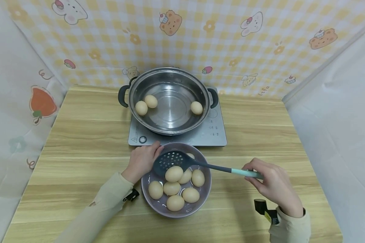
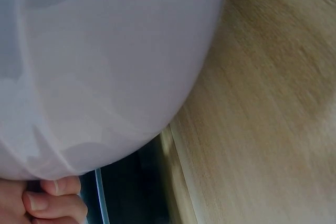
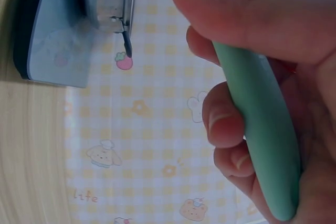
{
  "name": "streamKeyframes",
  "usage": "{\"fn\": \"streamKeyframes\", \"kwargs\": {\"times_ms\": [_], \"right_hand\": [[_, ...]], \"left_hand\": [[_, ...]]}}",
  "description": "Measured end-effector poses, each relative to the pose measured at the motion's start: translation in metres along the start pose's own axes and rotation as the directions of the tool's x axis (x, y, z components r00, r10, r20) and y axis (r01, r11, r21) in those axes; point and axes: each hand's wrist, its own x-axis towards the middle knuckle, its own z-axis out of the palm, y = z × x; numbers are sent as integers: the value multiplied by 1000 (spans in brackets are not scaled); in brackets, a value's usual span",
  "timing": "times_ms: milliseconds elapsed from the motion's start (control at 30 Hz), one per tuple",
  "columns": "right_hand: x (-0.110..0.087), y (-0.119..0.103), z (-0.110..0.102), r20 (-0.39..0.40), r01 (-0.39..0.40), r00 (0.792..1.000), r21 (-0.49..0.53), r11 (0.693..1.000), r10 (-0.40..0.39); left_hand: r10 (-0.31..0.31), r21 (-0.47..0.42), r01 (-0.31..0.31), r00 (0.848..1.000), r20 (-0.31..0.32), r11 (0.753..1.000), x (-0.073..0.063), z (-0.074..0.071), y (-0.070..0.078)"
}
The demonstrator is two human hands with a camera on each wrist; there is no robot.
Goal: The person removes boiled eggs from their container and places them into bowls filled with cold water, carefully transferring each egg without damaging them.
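My right hand [image 1: 272,182] grips the mint-green handle of a dark slotted skimmer [image 1: 171,158]; in the right wrist view the fingers and thumb wrap round that handle [image 3: 257,114]. The skimmer's perforated head is inside a purple-grey bowl [image 1: 153,206], at its upper left. Several eggs [image 1: 175,203] lie in the bowl, and one egg [image 1: 174,174] touches or overlaps the skimmer's lower edge; I cannot tell which. At the bowl's upper-left rim my left hand [image 1: 143,162] holds on, its curled fingertips [image 2: 58,203] under the bowl's pale outside [image 2: 115,66].
Behind the bowl, a steel pot [image 1: 170,126] with two black side handles stands on a flat induction cooker [image 1: 200,138]. Two eggs [image 1: 146,104] are at its left side and one egg [image 1: 196,108] at its right. A checked cloth [image 1: 200,40] hangs behind the wooden table [image 1: 91,135].
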Motion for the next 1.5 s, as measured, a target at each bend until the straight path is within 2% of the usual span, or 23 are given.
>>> {"fn": "streamKeyframes", "kwargs": {"times_ms": [500,933,1200,1367,1500], "right_hand": [[0,3,3,-55,40,998,-18,999,-41],[1,8,1,-98,99,990,-12,995,-99],[4,11,-8,-109,77,991,21,997,-75],[8,16,-15,-102,41,994,75,996,-33],[18,20,-20,-130,-9,991,37,999,13]], "left_hand": [[19,32,-18,999,-51,999,1,2,0],[12,28,-11,999,-45,1000,1,1,1],[7,15,-7,999,-45,1000,0,0,1],[4,23,-2,997,-74,1000,1,2,0],[17,19,-16,997,-78,1000,1,2,1]]}}
